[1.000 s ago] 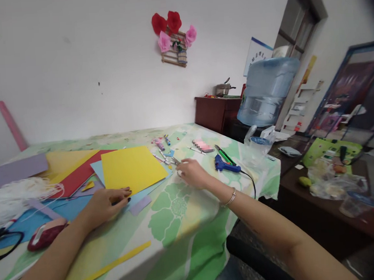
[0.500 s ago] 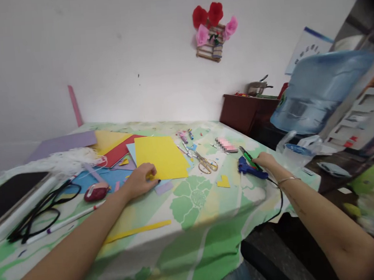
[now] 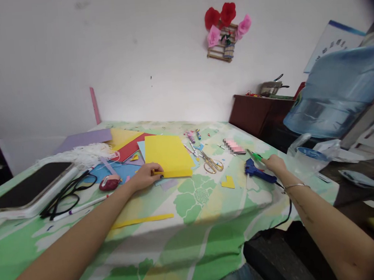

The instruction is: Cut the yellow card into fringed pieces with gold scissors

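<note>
The green cutter [image 3: 255, 156] is at the right side of the table [image 3: 156, 246], above the blue glue gun [image 3: 259, 172]. The right hand [image 3: 274, 164] pinches its handle. The left hand [image 3: 146, 177], with fingers curled, touches the yellow paper [image 3: 169, 156]. Between the 2 hands lie 1 pair of scissors [image 3: 212, 164] and 1 yellow scrap [image 3: 228, 182].

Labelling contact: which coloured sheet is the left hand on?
The bright yellow sheet, overlapping the pale blue one; the left hand is at its near left corner. Red sheet and purple sheet lie farther left.
</note>
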Tool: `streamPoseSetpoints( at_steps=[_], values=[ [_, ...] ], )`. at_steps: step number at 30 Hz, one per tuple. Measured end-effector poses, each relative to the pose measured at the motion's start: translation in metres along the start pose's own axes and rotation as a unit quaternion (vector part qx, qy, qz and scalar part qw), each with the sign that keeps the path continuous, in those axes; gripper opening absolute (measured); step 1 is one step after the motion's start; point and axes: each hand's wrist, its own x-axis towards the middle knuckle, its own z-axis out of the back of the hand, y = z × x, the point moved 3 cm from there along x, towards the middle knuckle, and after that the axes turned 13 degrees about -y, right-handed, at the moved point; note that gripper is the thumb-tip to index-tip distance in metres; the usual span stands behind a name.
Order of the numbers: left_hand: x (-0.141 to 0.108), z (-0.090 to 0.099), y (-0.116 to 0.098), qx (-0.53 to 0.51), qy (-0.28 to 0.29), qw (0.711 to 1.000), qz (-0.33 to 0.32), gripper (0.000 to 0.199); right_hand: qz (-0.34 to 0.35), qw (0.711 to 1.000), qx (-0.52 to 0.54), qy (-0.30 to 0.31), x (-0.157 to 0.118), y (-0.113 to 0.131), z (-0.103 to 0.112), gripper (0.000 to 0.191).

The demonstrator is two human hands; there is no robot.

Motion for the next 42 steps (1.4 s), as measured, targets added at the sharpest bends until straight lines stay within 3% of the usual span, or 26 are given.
streamPoseSetpoints(
  at_steps=[5, 10, 15, 21, 28, 34, 38, 42],
  values=[
    [-0.002, -0.004, 0.003, -0.034, 0.019, 0.999, -0.013, 0.031, 0.017, 0.996, 0.050, -0.069, -0.009, 0.005, 0.017, 0.029],
    [-0.002, -0.003, -0.014, -0.071, 0.037, 0.995, -0.065, 0.030, 0.081, 0.983, 0.121, -0.109, -0.041, 0.010, 0.045, 0.027],
    [-0.009, -0.007, -0.042, -0.087, 0.072, 0.989, -0.091, 0.029, 0.176, 0.960, 0.204, -0.080, -0.108, 0.011, 0.056, 0.036],
    [-0.018, -0.018, -0.063, -0.072, 0.121, 0.986, -0.086, 0.029, 0.285, 0.921, 0.265, 0.009, -0.162, 0.016, 0.046, 0.024],
    [0.008, -0.019, -0.073, -0.064, 0.096, 0.988, -0.102, 0.028, 0.336, 0.899, 0.276, 0.051, -0.160, 0.015, 0.040, 0.026],
    [0.033, -0.047, -0.100, -0.066, 0.069, 0.981, -0.168, 0.032, 0.371, 0.885, 0.266, 0.089, -0.154, 0.015, 0.047, 0.026],
    [0.034, -0.062, -0.110, -0.067, 0.115, 0.972, -0.196, 0.043, 0.388, 0.878, 0.262, 0.106, -0.152, 0.013, 0.051, 0.028],
    [0.030, -0.062, -0.106, -0.066, 0.164, 0.964, -0.197, 0.049, 0.394, 0.877, 0.256, 0.095, -0.147, 0.012, 0.051, 0.032]
  ],
)
